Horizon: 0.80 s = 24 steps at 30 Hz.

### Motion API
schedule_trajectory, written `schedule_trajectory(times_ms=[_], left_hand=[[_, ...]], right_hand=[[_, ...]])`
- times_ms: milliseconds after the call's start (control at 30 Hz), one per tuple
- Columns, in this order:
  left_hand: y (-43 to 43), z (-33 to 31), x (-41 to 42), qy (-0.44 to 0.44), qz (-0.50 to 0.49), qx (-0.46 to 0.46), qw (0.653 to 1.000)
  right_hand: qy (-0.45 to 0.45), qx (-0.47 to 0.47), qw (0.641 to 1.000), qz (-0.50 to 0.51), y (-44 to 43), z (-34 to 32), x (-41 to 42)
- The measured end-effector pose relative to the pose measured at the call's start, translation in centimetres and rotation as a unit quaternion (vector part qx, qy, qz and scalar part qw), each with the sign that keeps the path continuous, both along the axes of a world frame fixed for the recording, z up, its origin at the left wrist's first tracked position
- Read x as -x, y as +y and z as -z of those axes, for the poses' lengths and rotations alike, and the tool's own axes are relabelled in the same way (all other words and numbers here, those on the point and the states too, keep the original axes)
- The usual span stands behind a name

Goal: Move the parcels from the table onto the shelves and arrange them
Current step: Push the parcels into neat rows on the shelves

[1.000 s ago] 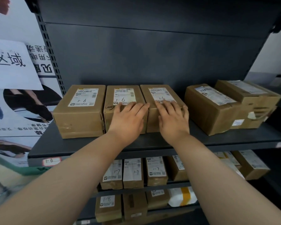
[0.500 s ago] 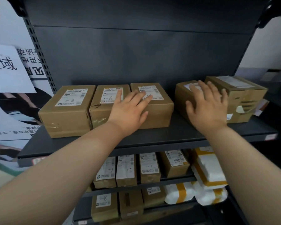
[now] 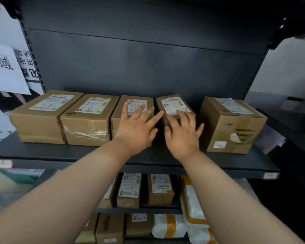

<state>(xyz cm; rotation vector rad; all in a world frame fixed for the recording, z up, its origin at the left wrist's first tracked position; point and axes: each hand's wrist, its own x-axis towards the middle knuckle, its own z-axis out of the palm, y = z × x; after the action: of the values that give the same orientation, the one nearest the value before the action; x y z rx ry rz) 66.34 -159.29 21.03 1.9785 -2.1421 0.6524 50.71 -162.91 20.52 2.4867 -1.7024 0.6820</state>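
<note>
**Operator:** Where is the box, and how is it held?

**Instructor:** The fourth box [image 3: 171, 103] stands on the shelf [image 3: 236, 161], just apart from the third box [image 3: 139, 101]. The right hand [image 3: 183, 134] lies flat on it, fingers spread, nothing gripped. The left hand [image 3: 136, 127] rests flat on the third box. Push sideways evenly until the sides touch.

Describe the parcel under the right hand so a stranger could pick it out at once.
Look at the dark metal shelf at hand level, which carries a row of five brown cardboard boxes. The parcel is fourth from the left, under the right hand. Unlike the three packed tight on the left, it stands apart, a gap on each side.
</note>
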Motion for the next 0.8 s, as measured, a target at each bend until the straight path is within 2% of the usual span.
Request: schedule_trajectory(times_ms=[167, 233, 300, 367, 433, 467, 533, 633, 700, 800], left_hand=[[-1.6, -0.3, 0.8, 0.016, 0.001, -0.05, 0.999], [-2.2, -0.6, 0.9, 0.02, 0.001, -0.046, 0.999], [-2.6, -1.1, 0.8, 0.017, 0.002, -0.041, 0.999], [-3.1, -1.7, 0.8, 0.015, 0.004, -0.04, 0.999], [-3.4, -2.2, 1.1, 0.01, 0.004, -0.045, 0.999], [-3.5, -2.3, 1.4, 0.005, 0.004, -0.049, 0.999], [-3.7, -2.4, 2.0, -0.007, 0.006, -0.054, 0.998], [-4.1, -2.4, 2.7, -0.015, 0.009, -0.058, 0.998], [-4.4, -2.2, 3.1, -0.009, 0.01, -0.061, 0.998], [-4.9, -1.8, 3.3, 0.024, 0.014, -0.067, 0.997]], right_hand=[[-0.176, -0.032, 0.984, -0.017, -0.8, -0.8, -2.0], [-0.216, -0.042, 0.975, -0.028, -1.1, -1.1, -1.9], [-0.204, -0.02, 0.977, -0.054, -1.5, -1.7, -0.7], [-0.136, 0.084, 0.985, -0.057, -2.4, -3.0, 2.2], [-0.073, 0.163, 0.984, 0.004, -3.8, -4.8, 6.4], [-0.047, 0.153, 0.986, 0.055, -4.7, -5.4, 8.8], [-0.003, 0.064, 0.986, 0.153, -6.0, -5.9, 13.2], [-0.018, -0.087, 0.98, 0.178, -7.1, -4.7, 16.7], [-0.05, -0.103, 0.981, 0.158, -7.4, -4.1, 16.6], [-0.062, -0.067, 0.986, 0.142, -7.2, -3.9, 14.7]])
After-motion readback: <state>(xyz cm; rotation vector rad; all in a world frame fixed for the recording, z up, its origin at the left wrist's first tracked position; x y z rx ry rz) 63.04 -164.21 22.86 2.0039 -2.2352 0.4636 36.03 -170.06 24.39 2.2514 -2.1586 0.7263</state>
